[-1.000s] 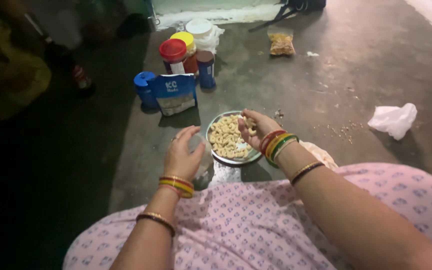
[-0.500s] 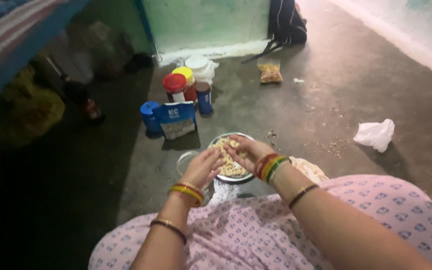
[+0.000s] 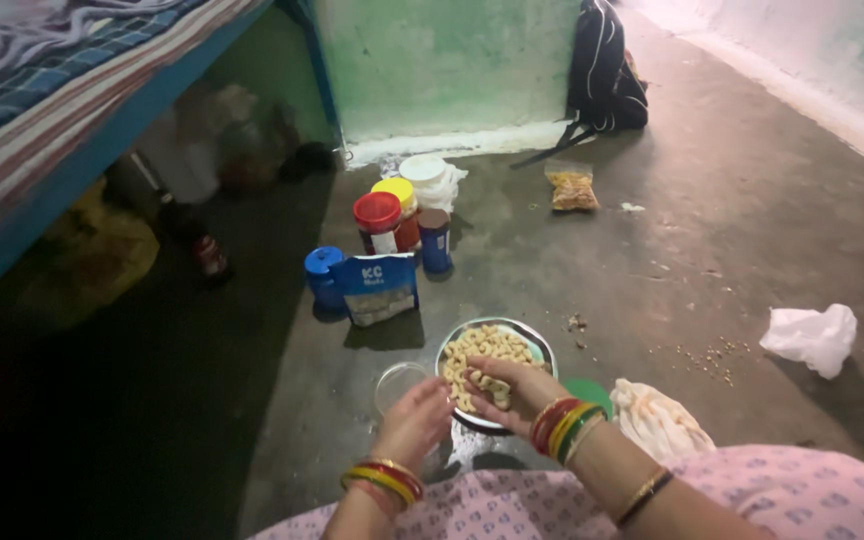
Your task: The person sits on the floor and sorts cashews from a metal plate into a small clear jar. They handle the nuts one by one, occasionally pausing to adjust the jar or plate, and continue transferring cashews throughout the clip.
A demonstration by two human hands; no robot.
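My right hand (image 3: 508, 392) lies palm up over the round steel plate of pale cashew nuts (image 3: 487, 350) on the floor, fingers curled around a few nuts. My left hand (image 3: 416, 422) is touching it, loosely curled, and I cannot tell if it holds anything. A small clear plastic cup (image 3: 396, 384) sits just left of my hands, and a blue pouch (image 3: 378, 288) stands farther ahead.

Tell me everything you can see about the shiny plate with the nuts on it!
The round metal plate looks like shiny steel with a raised rim. It sits flat on the grey floor, close in front of the person. Pale curved nuts that look like cashews are heaped on it. The right hand rests over its near side, cupping a few nuts, and the left hand is at its near-left edge. A small clear container stands just left of it.
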